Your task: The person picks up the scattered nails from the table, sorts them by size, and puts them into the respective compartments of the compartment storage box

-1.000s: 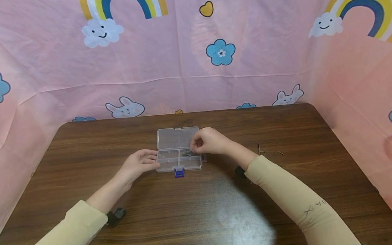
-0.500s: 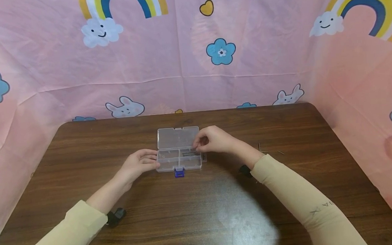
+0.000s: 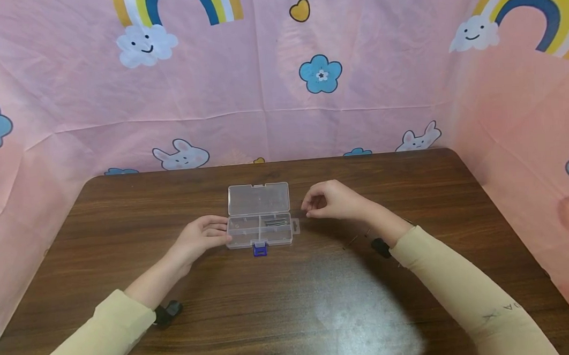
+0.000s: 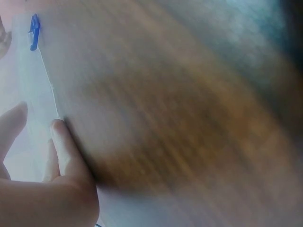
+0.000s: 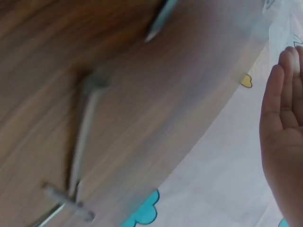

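Note:
A clear plastic compartment box (image 3: 244, 231) with a blue latch (image 3: 260, 249) lies at the table's middle, its lid (image 3: 259, 199) folded back. Several thin metal nails (image 3: 275, 222) lie in its back right compartment. My left hand (image 3: 202, 238) rests against the box's left end, fingers fairly straight, thumb at the rim. Right of the box, above the table, my right hand (image 3: 334, 200) has loosely bent fingers, nothing visible in them. Several loose nails (image 5: 84, 137) lie on the table below the right wrist; in the head view, one nail (image 3: 350, 242) shows near the right forearm.
The brown wooden table (image 3: 224, 320) has a pink patterned cloth (image 3: 381, 86) behind it and at its sides. A hanging tab (image 3: 295, 226) sticks out from the box's right end. Dark wrist cameras (image 3: 168, 313) sit below both wrists.
My right hand has drawn away from the box's back right compartment to the right, baring the nails inside. The left hand and the box have stayed in place.

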`<state>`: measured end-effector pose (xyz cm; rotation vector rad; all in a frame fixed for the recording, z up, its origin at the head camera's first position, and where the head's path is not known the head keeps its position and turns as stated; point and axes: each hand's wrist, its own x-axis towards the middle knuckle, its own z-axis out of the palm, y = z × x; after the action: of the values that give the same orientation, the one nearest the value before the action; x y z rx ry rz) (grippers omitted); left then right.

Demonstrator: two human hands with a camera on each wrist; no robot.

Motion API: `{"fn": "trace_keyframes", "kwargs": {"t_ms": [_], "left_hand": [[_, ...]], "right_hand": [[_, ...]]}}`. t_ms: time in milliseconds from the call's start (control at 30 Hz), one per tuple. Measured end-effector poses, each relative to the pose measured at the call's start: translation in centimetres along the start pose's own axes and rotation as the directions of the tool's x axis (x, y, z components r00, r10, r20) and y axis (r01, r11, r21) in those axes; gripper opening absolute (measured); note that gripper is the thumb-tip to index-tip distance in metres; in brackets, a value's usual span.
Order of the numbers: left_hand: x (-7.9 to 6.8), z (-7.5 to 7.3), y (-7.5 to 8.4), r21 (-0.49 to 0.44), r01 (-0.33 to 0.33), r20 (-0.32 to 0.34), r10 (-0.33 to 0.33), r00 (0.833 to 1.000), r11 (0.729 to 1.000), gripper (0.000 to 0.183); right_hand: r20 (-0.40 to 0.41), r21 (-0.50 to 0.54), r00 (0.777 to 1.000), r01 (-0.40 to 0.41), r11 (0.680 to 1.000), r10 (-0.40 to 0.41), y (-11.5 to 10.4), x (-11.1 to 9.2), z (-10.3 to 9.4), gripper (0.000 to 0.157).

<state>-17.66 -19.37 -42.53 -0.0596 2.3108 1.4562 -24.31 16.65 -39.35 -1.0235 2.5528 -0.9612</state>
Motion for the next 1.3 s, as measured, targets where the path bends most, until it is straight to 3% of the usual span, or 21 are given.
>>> {"fn": "trace_keyframes", "kwargs": {"t_ms": [567, 1033, 1300], "left_hand": [[0.0, 0.0, 0.1, -0.009, 0.000, 0.007, 0.000, 1.000, 1.000, 0.063], [0.0, 0.0, -0.1, -0.004, 0.009, 0.004, -0.009, 1.000, 1.000, 0.064], [0.1, 0.0, -0.1, -0.009, 0.001, -0.002, -0.001, 1.000, 1.000, 0.063]], "right_hand": [[0.022, -0.041, 1.000, -0.005, 0.999, 0.006, 1.8, -4.8, -1.6, 0.009], [0.071, -0.015, 0.995, -0.068, 0.998, 0.069, 3.0, -7.2, -1.4, 0.010], [0.088, -0.006, 0.995, -0.050, 0.999, 0.050, 3.5, -8.1, -1.1, 0.012]]}}
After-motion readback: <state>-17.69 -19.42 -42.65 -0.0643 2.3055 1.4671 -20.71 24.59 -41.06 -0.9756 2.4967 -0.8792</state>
